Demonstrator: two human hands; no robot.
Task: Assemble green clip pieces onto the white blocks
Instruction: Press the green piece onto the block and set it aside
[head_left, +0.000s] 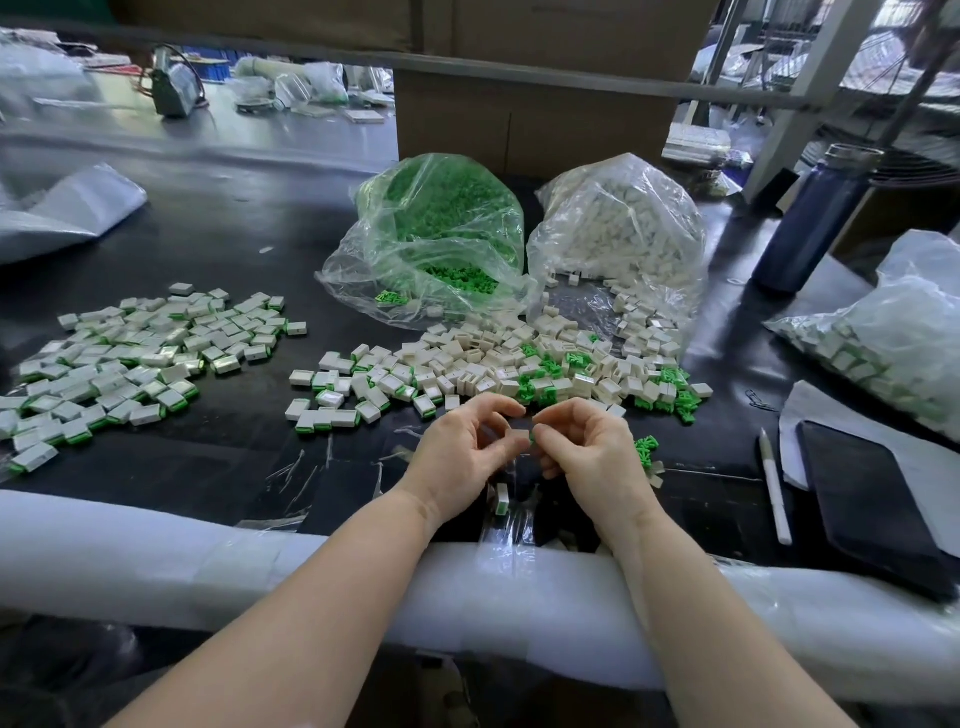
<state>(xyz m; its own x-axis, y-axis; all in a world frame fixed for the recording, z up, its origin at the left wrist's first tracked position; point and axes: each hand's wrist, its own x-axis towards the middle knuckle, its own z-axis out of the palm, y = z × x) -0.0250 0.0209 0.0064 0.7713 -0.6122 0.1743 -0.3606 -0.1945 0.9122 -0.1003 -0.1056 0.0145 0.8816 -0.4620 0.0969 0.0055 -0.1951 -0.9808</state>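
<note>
A white block (516, 435) with a green clip (532, 438) at its end is pinched between the left hand (464, 453) and right hand (588, 451) above the black table (218, 223). Loose pieces (519, 364), two bags and cardboard boxes (535, 119) lie beyond.

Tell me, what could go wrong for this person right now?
The small white block pinched between the left hand and right hand could slip and drop among the loose pieces. One assembled piece sits near the table's padded edge, so a forearm might knock it off.
</note>
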